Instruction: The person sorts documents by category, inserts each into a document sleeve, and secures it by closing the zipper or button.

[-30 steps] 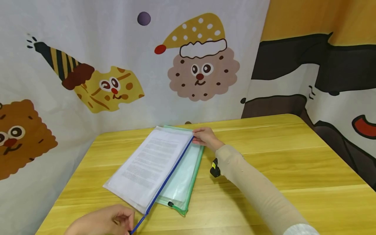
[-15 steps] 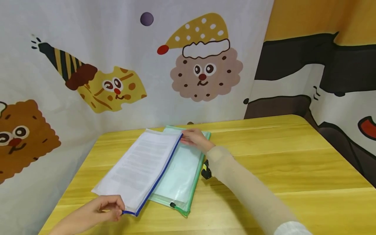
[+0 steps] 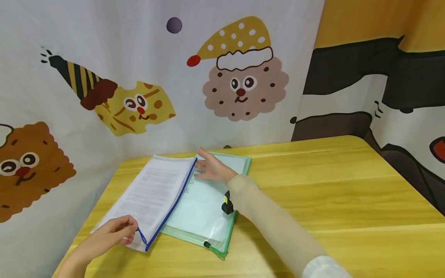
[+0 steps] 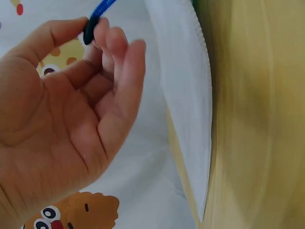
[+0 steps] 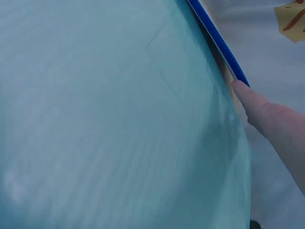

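A clear zip document pouch (image 3: pixel 147 193) with printed pages inside lies tilted over the left part of a green zip pouch (image 3: pixel 198 216). Its blue zip edge (image 3: pixel 172 206) faces right. With thumb and fingertips my left hand (image 3: pixel 114 233) pinches the black-ended blue zip pull (image 4: pixel 89 31) at the pouch's near corner. My right hand (image 3: pixel 213 166) is above the green pouch, thumb raised and fingers extended, their tips at the far end of the blue zip. In the right wrist view one finger (image 5: pixel 267 112) meets that blue edge.
Both pouches are on a yellow wood-grain table (image 3: pixel 330 200). A green zip pull (image 3: pixel 217 251) with a black end hangs off the green pouch's near corner. Behind the table hangs a cartoon-printed curtain (image 3: pixel 146 46). A small black device (image 3: pixel 227 204) is at the right wrist.
The clear pouch has shifted left, uncovering more of the green one. Both hands moved left with it. My right hand has loosened from its grip on the far corner, thumb lifting away.
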Motion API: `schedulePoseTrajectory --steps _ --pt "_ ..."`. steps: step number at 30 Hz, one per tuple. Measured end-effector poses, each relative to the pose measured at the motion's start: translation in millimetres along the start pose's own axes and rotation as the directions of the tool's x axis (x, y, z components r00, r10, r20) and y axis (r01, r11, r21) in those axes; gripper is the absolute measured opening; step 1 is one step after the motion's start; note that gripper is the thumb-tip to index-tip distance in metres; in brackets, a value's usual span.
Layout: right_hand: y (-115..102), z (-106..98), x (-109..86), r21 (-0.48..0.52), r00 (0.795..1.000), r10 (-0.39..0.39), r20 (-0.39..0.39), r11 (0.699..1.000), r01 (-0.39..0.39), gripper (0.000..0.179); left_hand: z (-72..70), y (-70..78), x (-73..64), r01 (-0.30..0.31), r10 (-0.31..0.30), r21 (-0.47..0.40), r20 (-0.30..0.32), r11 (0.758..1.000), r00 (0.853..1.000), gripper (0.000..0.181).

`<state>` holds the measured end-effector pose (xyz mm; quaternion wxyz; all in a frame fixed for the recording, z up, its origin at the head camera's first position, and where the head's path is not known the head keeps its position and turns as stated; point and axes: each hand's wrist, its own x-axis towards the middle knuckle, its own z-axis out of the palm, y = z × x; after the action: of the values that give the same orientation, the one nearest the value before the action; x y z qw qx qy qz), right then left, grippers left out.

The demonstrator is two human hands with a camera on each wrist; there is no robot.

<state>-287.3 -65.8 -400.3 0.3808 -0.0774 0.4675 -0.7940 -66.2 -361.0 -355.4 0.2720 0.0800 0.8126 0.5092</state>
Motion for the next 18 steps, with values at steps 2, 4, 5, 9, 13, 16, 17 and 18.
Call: schedulePoseTrajectory --steps 2,4,5,9,13,16,17,18 --pt "4 4 4.3 0.001 1.000 0.003 0.017 1.000 -0.003 0.080 -2.0 -1.7 3.3 0.030 -0.029 0.019 -0.034 0.999 0.999 0.030" --pt "8 8 8.7 0.004 1.000 0.014 0.026 1.000 -0.014 0.080 -5.0 -3.1 5.4 0.067 -0.063 0.042 -0.075 0.997 0.995 0.030" --pt "10 11 10.8 0.001 0.999 0.018 0.029 1.000 -0.018 0.080 -6.6 -3.9 5.8 0.090 -0.084 0.058 -0.097 0.994 0.992 0.030" --pt "14 15 16.3 -0.026 1.000 -0.004 0.021 1.000 0.004 0.076 -11.5 -6.0 14.7 0.179 -0.156 0.139 -0.162 0.974 0.974 0.027" --pt "14 15 15.0 -0.129 0.999 -0.024 0.021 0.991 0.027 0.070 -9.2 -8.8 24.1 0.227 -0.191 0.208 -0.180 0.951 0.965 0.021" --pt "9 9 7.7 -0.196 0.999 -0.032 0.011 0.980 0.033 0.065 -5.4 -8.4 30.3 0.245 -0.204 0.251 -0.177 0.937 0.963 0.015" --pt "5 6 3.8 -0.226 0.999 -0.036 0.006 0.973 0.037 0.064 -4.6 -6.7 32.7 0.254 -0.209 0.275 -0.182 0.927 0.961 0.015" --pt "1 4 0.0 -0.251 0.999 -0.041 0.002 0.967 0.040 0.063 -3.9 -4.1 34.5 0.272 -0.215 0.316 -0.204 0.909 0.955 0.017"
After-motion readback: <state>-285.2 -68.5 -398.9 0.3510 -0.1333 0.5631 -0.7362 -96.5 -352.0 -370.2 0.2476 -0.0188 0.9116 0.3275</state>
